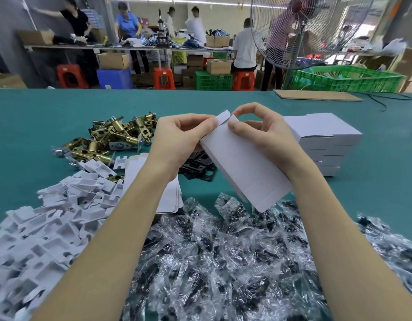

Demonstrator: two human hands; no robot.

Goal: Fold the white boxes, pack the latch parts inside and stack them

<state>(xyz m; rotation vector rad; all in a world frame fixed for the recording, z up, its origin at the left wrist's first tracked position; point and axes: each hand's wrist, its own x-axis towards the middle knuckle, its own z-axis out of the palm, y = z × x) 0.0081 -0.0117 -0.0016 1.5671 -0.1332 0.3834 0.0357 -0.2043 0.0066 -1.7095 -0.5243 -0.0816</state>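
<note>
Partly, both hands (223, 135) hide the white box (244, 167) flaps.

Teal fabric-covered worktop (61, 107) bearing: brass latch bolts heap (112, 137), white plastic inserts pile (45, 218), flat white cartons (170, 200), black metal plates (198, 165), clear screw packets (223, 262), stacked white boxes (325, 140), brown cardboard sheet (316, 95).

No text seems readable anywhere in this view.
</note>
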